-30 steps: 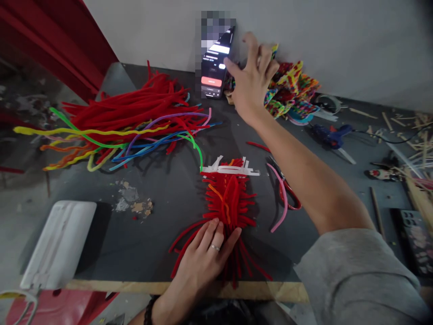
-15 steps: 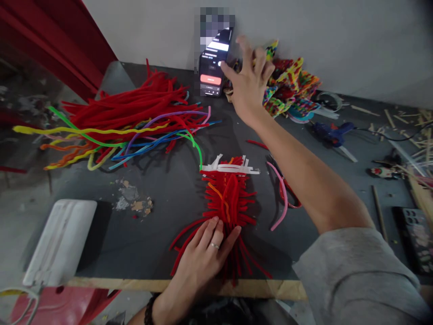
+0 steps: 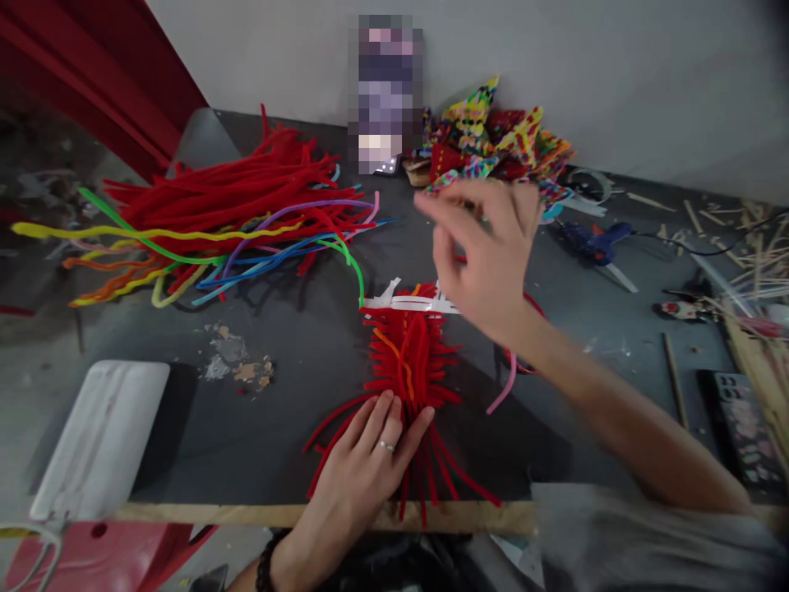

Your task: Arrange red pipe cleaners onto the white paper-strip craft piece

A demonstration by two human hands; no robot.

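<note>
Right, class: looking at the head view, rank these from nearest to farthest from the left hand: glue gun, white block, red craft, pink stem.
1. Red craft: touching the left hand, under its fingers.
2. Pink stem: right of the hand.
3. White block: left side.
4. Glue gun: back right.

No text, label, brand, number or sign can be read. The upright phone (image 3: 388,165) is mostly covered by pixelation, and nothing legible is left on the small strip of screen seen at its lower edge. No lettering can be made out on the white device (image 3: 102,440) or on the patterned phone case (image 3: 747,432).
</note>
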